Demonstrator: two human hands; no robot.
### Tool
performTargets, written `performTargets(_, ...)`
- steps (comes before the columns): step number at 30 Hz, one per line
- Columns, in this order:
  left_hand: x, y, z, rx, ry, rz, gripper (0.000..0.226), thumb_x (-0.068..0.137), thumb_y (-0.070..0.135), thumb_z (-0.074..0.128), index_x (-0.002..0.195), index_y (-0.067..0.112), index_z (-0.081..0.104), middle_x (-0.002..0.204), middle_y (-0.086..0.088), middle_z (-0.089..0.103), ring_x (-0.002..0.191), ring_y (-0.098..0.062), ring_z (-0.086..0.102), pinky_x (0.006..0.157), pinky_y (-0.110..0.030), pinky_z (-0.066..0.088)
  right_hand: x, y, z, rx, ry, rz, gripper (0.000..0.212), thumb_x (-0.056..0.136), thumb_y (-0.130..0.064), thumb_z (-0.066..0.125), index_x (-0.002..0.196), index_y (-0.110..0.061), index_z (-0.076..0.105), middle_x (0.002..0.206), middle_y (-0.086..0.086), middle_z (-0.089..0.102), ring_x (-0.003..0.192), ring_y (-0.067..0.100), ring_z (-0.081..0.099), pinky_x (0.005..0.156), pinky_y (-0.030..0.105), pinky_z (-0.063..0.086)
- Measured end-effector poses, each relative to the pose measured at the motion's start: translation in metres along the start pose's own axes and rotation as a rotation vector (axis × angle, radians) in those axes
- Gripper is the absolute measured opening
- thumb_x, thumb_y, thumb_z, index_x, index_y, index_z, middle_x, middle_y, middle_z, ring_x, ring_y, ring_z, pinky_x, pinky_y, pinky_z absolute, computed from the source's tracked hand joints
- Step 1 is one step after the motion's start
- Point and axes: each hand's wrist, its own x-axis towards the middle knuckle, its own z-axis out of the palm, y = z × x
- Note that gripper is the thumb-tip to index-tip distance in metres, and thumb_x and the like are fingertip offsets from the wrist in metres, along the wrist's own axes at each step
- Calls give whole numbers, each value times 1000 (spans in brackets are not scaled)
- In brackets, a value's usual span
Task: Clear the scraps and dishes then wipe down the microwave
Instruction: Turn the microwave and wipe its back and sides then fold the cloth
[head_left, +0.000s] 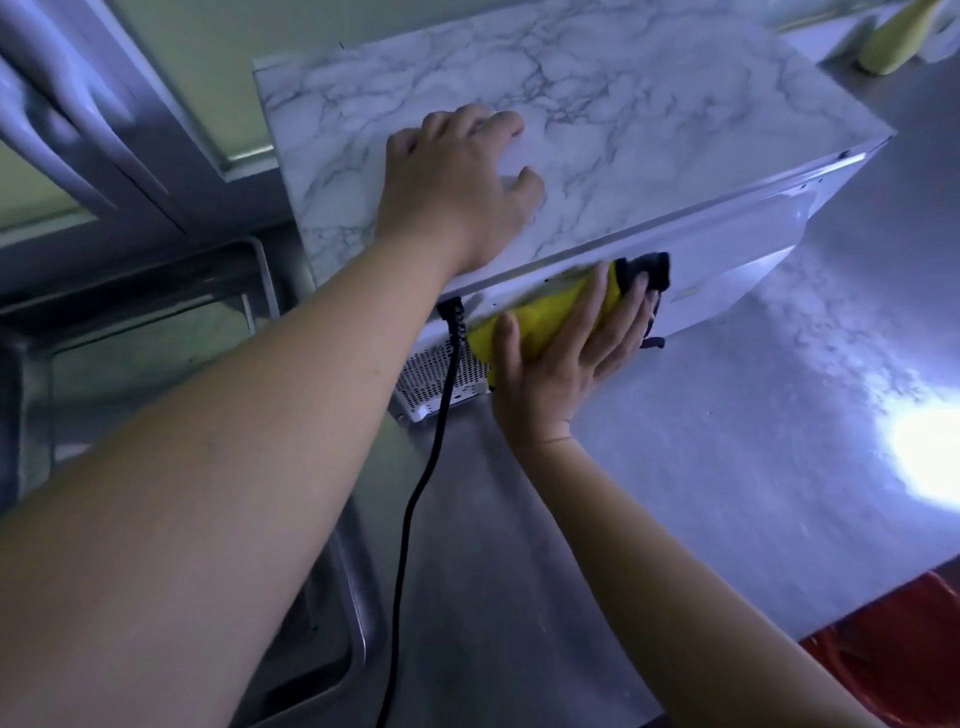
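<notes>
Microwave (597, 104) on counter (727, 467), L hand (457, 192) rests on its marble top, fingers bent, holds nothing, R hand (550, 384) w/ straight fingers presses yellow cloth (556, 312) flat on white back wall, just under top edge, black cord (415, 493) beside cloth

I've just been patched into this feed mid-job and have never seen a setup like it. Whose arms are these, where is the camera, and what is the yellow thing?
There is no machine here. These are a person's two bare arms, seen from one camera worn on the head and looking down. The box with the marble-patterned top is the microwave, standing on a steel counter. You see its back, where a black cord comes out beside a vent grille. The left hand rests on its top. The right hand presses a yellow cloth against the white back panel with straight fingers, which looks like wiping.
</notes>
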Motion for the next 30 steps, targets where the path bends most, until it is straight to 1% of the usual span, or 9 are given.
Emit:
performTargets(3, 0, 1, 1, -3, -5, -4, 50, 93, 50, 37, 140, 35, 44, 153, 7, 37, 139, -18, 32, 112, -39, 19, -10, 36, 5, -11, -12, -208, 63, 96, -55, 50, 144, -18, 32, 152, 14, 22, 148, 38, 16, 115, 65, 20)
performTargets(7, 1, -1, 3, -1, 6, -4, 51, 93, 50, 37, 141, 35, 43, 153, 7, 38, 138, -19, 32, 112, -39, 19, -16, 48, 13, 49, 21, -175, 66, 94, -55, 54, 144, -22, 26, 158, 6, 11, 150, 32, 10, 114, 67, 22)
performTargets(11, 1, 0, 3, 6, 21, -15, 50, 93, 50, 38, 140, 35, 45, 151, 9, 40, 137, -18, 34, 111, -38, 20, -41, 46, 25, 166, -48, 181, 76, 90, -62, 52, 148, -30, 15, 158, 25, 8, 146, 44, 13, 112, 66, 25)
performTargets(14, 1, 0, 3, 16, 26, -13, 50, 93, 49, 38, 139, 34, 46, 149, 10, 42, 136, -17, 35, 109, -37, 22, -51, 29, 29, 316, -51, 467, 90, 87, -70, 48, 153, -23, 11, 159, 31, 5, 149, 23, 8, 123, 34, 12)
performTargets(16, 2, 0, 2, 20, 32, -11, 49, 93, 48, 38, 139, 34, 46, 148, 11, 42, 135, -17, 35, 109, -36, 23, -51, 17, 31, 354, 0, 563, 97, 87, -67, 50, 155, -10, 13, 160, 28, 8, 149, 20, 7, 120, 18, 4)
performTargets(19, 0, 1, 2, 19, 21, -18, 49, 92, 47, 39, 138, 34, 47, 147, 11, 43, 135, -18, 36, 108, -36, 23, -55, -1, 36, 463, 47, 763, 98, 87, -58, 54, 156, -4, 10, 163, 18, 6, 152, 21, 7, 121, 22, 6)
performTargets(24, -1, 5, 0, 50, 18, -34, 48, 92, 46, 39, 138, 34, 47, 147, 11, 44, 134, -19, 37, 107, -34, 25, -60, -36, 34, 799, -121, 1368, 78, 101, -49, 44, 158, -27, -5, 165, -3, 3, 151, 16, 15, 123, 40, 15)
performTargets(27, -1, 5, -1, 58, 19, -48, 48, 91, 46, 39, 137, 34, 48, 145, 13, 46, 132, -17, 39, 105, -32, 26, -80, -52, 28, 822, -401, 1441, 90, 83, -71, 36, 157, -38, -5, 166, -7, 5, 151, 17, 18, 122, 46, 19)
performTargets(30, -1, 6, -1, 63, 16, -53, 49, 90, 46, 39, 135, 34, 50, 144, 13, 48, 131, -18, 41, 103, -32, 28, -94, -59, 18, 860, -566, 1448, 87, 81, -71, 39, 156, -41, 7, 164, -5, 21, 146, 19, 31, 119, 47, 28)
